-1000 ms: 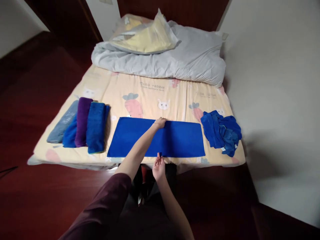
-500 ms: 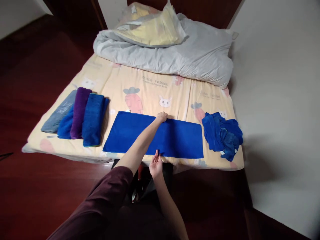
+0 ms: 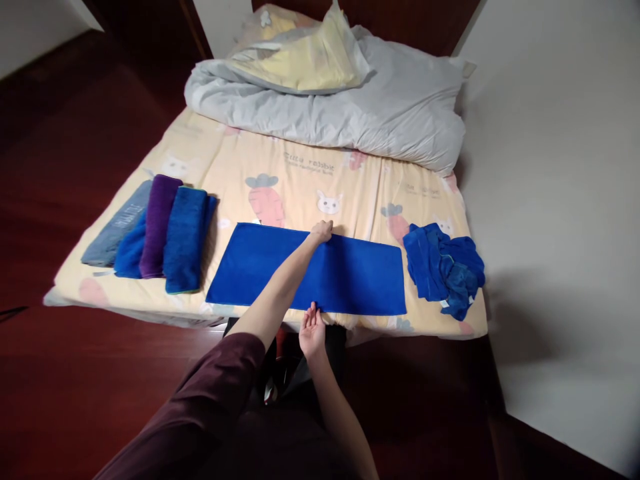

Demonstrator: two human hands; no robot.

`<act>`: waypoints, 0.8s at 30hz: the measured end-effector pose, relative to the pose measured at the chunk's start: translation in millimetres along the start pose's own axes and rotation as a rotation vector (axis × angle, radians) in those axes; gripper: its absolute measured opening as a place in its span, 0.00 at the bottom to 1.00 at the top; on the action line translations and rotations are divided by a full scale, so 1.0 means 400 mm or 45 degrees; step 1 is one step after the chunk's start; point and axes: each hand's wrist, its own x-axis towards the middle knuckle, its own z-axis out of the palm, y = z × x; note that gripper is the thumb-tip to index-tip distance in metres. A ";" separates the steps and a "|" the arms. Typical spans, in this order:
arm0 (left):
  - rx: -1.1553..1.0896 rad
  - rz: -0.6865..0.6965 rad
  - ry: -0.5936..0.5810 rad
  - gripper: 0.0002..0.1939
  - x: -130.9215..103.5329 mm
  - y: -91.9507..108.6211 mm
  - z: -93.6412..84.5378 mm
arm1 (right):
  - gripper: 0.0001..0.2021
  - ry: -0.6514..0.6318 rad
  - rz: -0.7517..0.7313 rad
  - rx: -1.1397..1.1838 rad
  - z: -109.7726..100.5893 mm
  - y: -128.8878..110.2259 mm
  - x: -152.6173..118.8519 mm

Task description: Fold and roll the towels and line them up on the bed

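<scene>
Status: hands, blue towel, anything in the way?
Left hand at far edge of blue towel; right hand, palm up, at near edge. Towel spread flat on bed. Left forearm crosses over it; crumpled blue cloths beside right end.

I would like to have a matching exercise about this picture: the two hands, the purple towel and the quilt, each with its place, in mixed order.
1. left hand
2. right hand
3. purple towel
4. quilt

A. across the far part of the bed
B. at the flat blue towel's near edge
C. among the other folded towels
D. at the flat blue towel's far edge

Pairs: 1-D, 2-B, 3-C, 4-A
</scene>
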 end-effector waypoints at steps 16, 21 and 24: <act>-0.036 0.025 0.048 0.21 -0.008 -0.006 0.023 | 0.11 -0.007 0.004 -0.007 -0.003 -0.001 -0.006; -0.066 0.058 0.103 0.21 -0.024 -0.002 0.002 | 0.11 -0.040 -0.013 -0.043 -0.026 0.005 -0.017; -0.089 0.081 0.143 0.20 -0.042 0.007 -0.024 | 0.10 -0.091 -0.051 -0.066 -0.037 0.004 -0.028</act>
